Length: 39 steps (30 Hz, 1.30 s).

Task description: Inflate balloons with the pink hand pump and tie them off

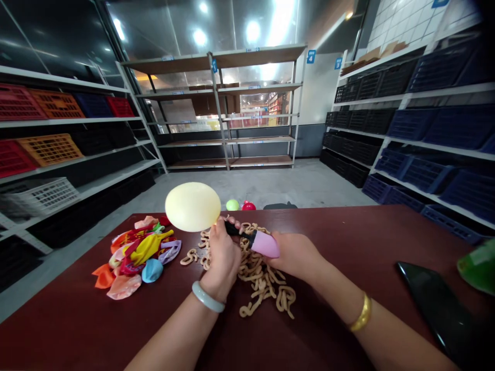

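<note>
A pale yellow balloon (193, 206), blown up, sits on the black nozzle end of a pink hand balloon pump (265, 244). My left hand (224, 250) is closed around the balloon's neck at the nozzle, fingers partly hidden behind it. My right hand (296, 252) grips the pink end of the pump; its fingertips are out of sight. Below both hands lies a pile of tan, curled, string-like pieces (263, 283) on the table. To the left is a heap of flat, uninflated balloons (143, 252) in several colours.
A black phone (433, 304) lies on the dark red table (340, 232) at right, near a green object (479, 265). Past the far edge show a green balloon (232, 205) and a red balloon (248, 205). Shelves with crates (58, 149) line both sides.
</note>
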{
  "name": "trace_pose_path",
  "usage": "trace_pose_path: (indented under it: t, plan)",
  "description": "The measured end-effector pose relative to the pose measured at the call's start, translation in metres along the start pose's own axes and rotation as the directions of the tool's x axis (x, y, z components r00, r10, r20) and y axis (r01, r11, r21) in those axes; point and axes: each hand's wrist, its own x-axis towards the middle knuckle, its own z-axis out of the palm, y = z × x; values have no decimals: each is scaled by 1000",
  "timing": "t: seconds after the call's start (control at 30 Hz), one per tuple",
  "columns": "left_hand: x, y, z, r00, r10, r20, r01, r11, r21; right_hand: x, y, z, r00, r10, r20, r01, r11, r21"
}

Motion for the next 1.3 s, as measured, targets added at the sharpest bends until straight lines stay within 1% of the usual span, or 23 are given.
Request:
trace_pose_path:
  t: [0.1,0.17,0.23,0.3,0.37,0.53,0.6,0.63,0.7,0.8,0.87,0.97,1.07,1.17,1.3]
  plan:
    - [-15,-5,9,999,-26,20,26,999,22,-2,-4,-1,1000,8,-21,-7,999,32]
    - [-18,-1,12,999,-16,34,15,1000,27,-3,-8,-1,999,9,-40,-7,998,55]
    - [-15,7,12,998,1,57,-2,1000,27,-3,-11,-1,998,5,-57,-1,997,72]
    - [-6,17,10,997,26,76,-28,999,18,-2,-12,-2,998,5,-59,-1,997,74]
    - [9,29,3,996,63,66,-63,998,8,1,-8,-2,999,9,-49,-6,999,54]
    - [51,63,-20,986,146,-75,-147,989,-10,10,9,-2,1000,-17,-11,17,1000,-23]
    - [59,70,-25,977,179,-114,-181,984,-5,12,15,-2,999,-33,-10,33,999,-43]
    - [61,71,-27,974,195,-114,-196,981,-4,13,18,-3,999,-38,-12,37,998,-51]
    - [58,67,-27,974,213,-83,-215,977,-15,12,20,-4,999,-38,-16,37,997,-70]
    - [46,51,-22,979,202,-28,-203,979,-31,9,18,-4,999,-33,-22,31,995,-91]
    - [34,37,-16,986,167,-3,-167,986,-24,7,13,-1,999,-42,-27,39,996,-82]
    - [12,16,-6,996,89,33,-89,996,-11,5,5,6,998,-42,-36,41,999,-21]
    - [-6,3,3,998,25,50,-26,1000,11,3,-2,11,999,-30,-39,32,997,64]
    - [-14,-1,8,999,7,39,-8,1000,16,2,-5,11,999,-19,-39,23,994,105]
    - [-9,7,9,999,-9,38,8,1000,23,3,-7,8,1000,5,-21,-3,993,118]
